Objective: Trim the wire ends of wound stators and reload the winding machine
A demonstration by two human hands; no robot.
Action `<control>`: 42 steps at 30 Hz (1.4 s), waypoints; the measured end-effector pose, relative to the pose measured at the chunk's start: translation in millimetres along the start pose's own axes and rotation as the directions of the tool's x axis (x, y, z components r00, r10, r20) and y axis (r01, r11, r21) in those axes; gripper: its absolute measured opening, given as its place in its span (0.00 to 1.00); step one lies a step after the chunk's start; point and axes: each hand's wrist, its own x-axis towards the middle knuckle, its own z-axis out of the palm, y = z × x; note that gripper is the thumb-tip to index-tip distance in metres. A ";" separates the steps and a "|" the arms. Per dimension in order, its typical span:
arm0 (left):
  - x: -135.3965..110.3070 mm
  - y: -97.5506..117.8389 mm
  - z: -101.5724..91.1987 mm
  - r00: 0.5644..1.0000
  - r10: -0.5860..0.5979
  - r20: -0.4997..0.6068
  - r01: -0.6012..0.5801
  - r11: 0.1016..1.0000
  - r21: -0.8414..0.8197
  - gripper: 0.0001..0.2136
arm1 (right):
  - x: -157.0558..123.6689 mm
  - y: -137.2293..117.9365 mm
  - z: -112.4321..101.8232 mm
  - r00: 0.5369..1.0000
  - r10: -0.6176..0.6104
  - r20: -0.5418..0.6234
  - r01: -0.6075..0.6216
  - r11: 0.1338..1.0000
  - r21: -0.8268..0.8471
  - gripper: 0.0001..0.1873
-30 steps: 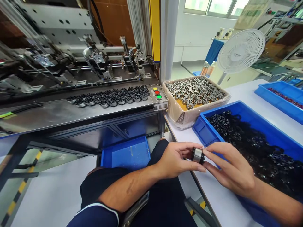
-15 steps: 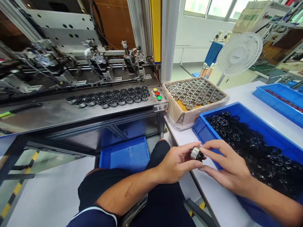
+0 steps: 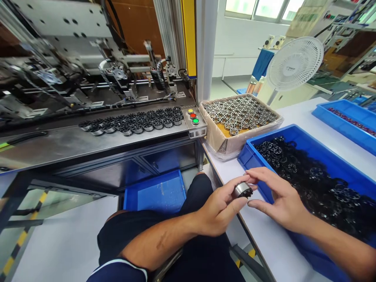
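A short silver metal ring with a black toothed insert [image 3: 242,189] sits between the thumb and fingers of my left hand [image 3: 217,209], which is closed on it. My right hand [image 3: 286,201] is just right of the ring. Its thumb and fingers are spread around the ring's black side, and its fingertips reach close to my left fingertips. Whether they touch the ring I cannot tell. Both hands are above the near edge of the white table [image 3: 264,243].
A blue bin [image 3: 246,150] of black toothed parts stands at the right. Behind it is a plastic-lined box [image 3: 223,144] of metal rings. Assembled rings [image 3: 136,128] line the machine's ledge beside a button box [image 3: 197,132]. A white fan [image 3: 295,64] stands at the back.
The ring has turned in my left hand so its black toothed side faces right and down. My right thumb and fingers have spread apart from it.
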 end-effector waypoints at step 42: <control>17.8 -27.1 -21.9 0.990 0.037 -0.139 -0.030 0.998 0.050 0.19 | -1.3 -1.6 -6.5 0.978 -0.206 0.037 0.209 0.953 -0.220 0.18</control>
